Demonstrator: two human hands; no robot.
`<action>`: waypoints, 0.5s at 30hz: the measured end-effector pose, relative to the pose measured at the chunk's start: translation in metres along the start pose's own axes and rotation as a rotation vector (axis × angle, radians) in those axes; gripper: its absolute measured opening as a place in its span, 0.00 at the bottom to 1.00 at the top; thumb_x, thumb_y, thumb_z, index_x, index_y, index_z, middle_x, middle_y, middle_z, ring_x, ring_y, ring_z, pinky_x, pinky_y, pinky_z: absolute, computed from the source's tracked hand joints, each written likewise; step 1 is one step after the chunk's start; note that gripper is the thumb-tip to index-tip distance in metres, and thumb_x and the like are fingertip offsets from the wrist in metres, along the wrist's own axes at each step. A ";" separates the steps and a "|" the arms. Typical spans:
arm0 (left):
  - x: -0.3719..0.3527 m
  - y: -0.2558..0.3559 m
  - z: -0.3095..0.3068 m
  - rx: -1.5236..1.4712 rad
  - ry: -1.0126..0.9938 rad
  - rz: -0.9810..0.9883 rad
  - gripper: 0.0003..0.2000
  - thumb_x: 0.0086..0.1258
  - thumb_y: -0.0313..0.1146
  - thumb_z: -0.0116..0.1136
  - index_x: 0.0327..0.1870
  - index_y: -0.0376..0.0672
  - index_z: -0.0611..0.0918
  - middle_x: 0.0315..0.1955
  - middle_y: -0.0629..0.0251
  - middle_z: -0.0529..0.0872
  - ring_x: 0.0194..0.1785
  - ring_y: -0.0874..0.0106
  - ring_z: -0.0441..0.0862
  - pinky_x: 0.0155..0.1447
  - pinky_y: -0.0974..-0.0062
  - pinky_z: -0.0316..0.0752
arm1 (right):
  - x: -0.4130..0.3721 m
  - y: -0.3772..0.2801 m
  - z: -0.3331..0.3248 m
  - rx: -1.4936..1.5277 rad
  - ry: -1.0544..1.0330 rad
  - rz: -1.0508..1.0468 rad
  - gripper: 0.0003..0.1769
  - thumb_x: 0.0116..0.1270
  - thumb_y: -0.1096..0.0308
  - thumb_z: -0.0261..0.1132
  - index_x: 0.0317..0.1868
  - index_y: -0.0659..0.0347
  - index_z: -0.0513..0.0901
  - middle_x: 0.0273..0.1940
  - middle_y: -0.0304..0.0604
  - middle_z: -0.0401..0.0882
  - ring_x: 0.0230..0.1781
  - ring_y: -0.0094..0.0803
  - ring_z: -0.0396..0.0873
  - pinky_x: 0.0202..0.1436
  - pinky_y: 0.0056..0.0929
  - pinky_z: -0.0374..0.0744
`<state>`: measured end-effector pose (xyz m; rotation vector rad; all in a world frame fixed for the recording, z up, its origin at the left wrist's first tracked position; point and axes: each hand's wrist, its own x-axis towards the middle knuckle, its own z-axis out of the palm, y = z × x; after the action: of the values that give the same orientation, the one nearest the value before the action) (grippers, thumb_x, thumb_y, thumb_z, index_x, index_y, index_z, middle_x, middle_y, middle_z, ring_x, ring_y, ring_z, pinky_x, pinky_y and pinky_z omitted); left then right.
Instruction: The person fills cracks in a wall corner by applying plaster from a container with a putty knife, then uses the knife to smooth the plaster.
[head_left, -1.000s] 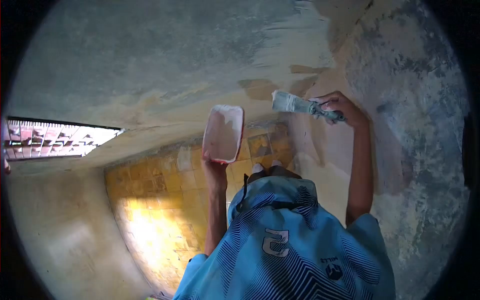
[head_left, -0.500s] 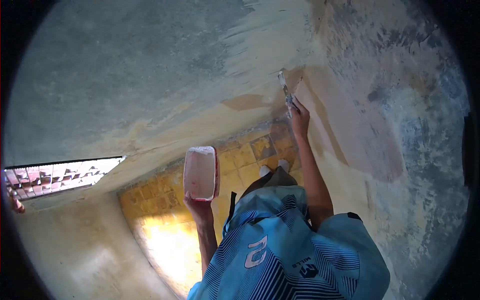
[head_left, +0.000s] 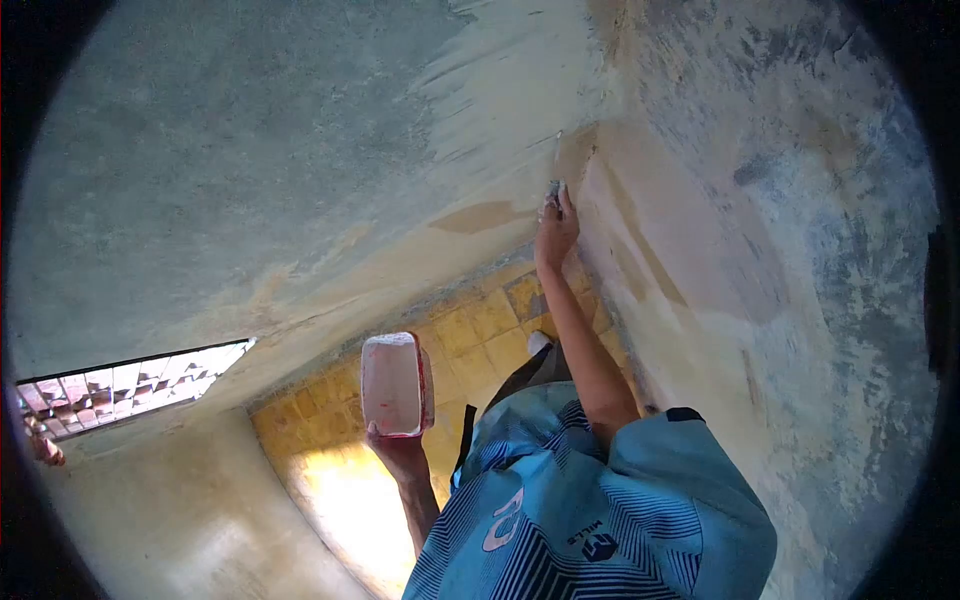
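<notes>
My left hand (head_left: pixel 402 455) grips the lower end of a rectangular plastic tub (head_left: pixel 392 385), whitish inside with a reddish rim and side. The tub is tilted so its inside faces me. Up by the wall corner, my right hand (head_left: pixel 557 238) is closed around the handle of a putty knife (head_left: pixel 555 188). Its thin blade shows nearly edge-on, pointing up along the left wall (head_left: pixel 515 120). Beside it spreads a damp tan patch (head_left: pixel 475 217) low on that wall. Pale filler covers the wall around the corner.
The right wall (head_left: pixel 720 230) has pinkish and grey blotches. Yellow tiles cover the floor (head_left: pixel 470 325), with bright sunlight on one part (head_left: pixel 350 500). A barred window opening (head_left: pixel 130 385) lies at the left. My shoe (head_left: pixel 538 342) shows near the corner.
My right hand has moved left and slightly down, turning the putty knife so its blade appears thinner. The tub sits a little lower in view, and the view has shifted slightly.
</notes>
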<state>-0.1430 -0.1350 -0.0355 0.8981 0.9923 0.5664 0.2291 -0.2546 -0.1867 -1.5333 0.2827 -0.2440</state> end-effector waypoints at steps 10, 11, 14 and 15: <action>0.002 -0.002 -0.013 0.011 0.023 0.008 0.33 0.68 0.60 0.45 0.69 0.49 0.65 0.63 0.59 0.69 0.67 0.60 0.69 0.59 0.51 0.73 | -0.033 -0.047 0.039 -0.051 -0.088 0.082 0.31 0.68 0.67 0.63 0.70 0.66 0.68 0.48 0.54 0.77 0.48 0.42 0.79 0.51 0.39 0.81; 0.000 -0.001 -0.011 0.016 0.024 0.015 0.33 0.68 0.60 0.45 0.69 0.49 0.65 0.63 0.59 0.69 0.67 0.60 0.69 0.59 0.51 0.73 | -0.037 -0.047 0.043 -0.045 -0.102 0.073 0.31 0.68 0.67 0.64 0.70 0.66 0.68 0.49 0.54 0.77 0.49 0.42 0.79 0.49 0.37 0.82; -0.002 0.000 -0.007 0.017 0.020 0.017 0.34 0.67 0.60 0.46 0.70 0.49 0.65 0.64 0.59 0.68 0.67 0.60 0.68 0.59 0.52 0.73 | -0.049 -0.047 0.047 -0.002 -0.161 0.075 0.33 0.67 0.67 0.66 0.69 0.68 0.68 0.52 0.56 0.77 0.49 0.40 0.80 0.45 0.33 0.84; -0.002 0.000 -0.008 0.007 0.015 0.007 0.34 0.67 0.60 0.47 0.70 0.49 0.65 0.64 0.59 0.68 0.67 0.60 0.68 0.59 0.52 0.73 | -0.054 -0.049 0.046 0.030 -0.191 0.097 0.33 0.66 0.67 0.67 0.69 0.69 0.68 0.54 0.58 0.76 0.49 0.39 0.81 0.45 0.32 0.84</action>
<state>-0.1509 -0.1336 -0.0366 0.9047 1.0059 0.5768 0.1944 -0.1948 -0.1350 -1.4970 0.2003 -0.0242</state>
